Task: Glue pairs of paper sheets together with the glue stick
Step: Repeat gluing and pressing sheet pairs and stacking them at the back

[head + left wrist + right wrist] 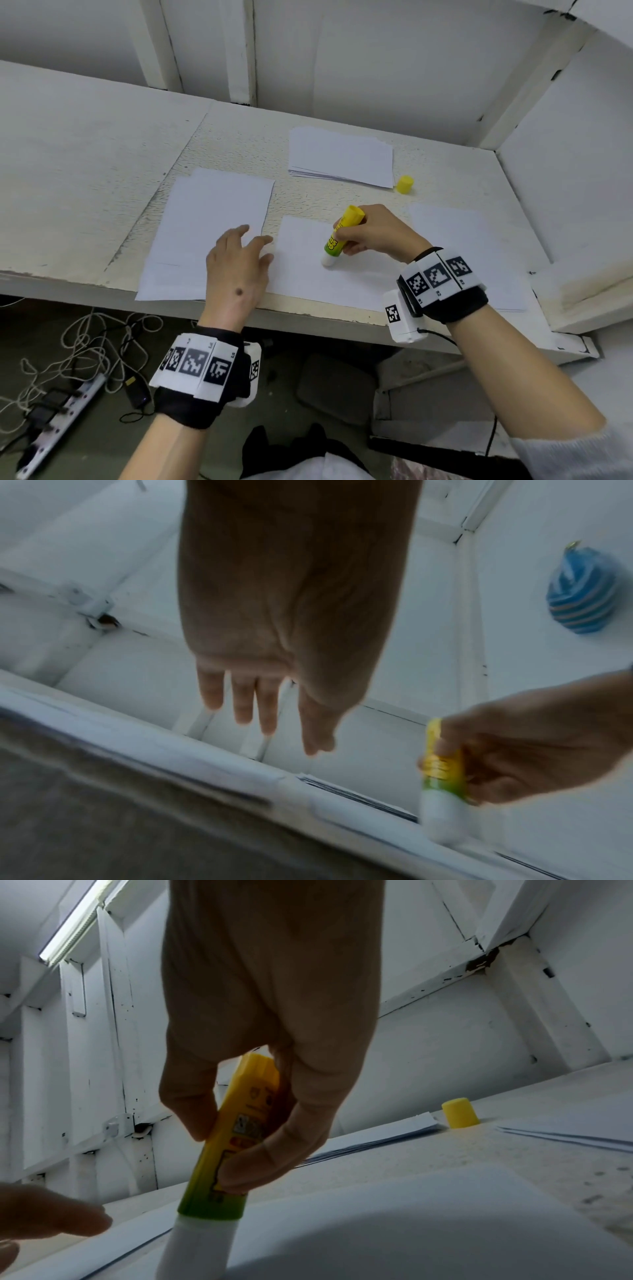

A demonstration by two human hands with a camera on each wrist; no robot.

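The right hand (373, 233) grips the glue stick (342, 236), tip down on the middle sheet (308, 274). The left hand (236, 267), fingers relaxed, hovers at its left edge. Better to press that edge flat and spread glue evenly right out to the borders.

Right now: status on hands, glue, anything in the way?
Left hand open beside the sheet. Right hand grips glue stick, tip down on the sheet. Cap off, clear.

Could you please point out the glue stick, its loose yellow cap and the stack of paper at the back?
glue stick (337, 240), head view, on its printed barrel.
yellow cap (405, 184), head view, on its side wall.
stack of paper (340, 156), head view, on the top sheet.
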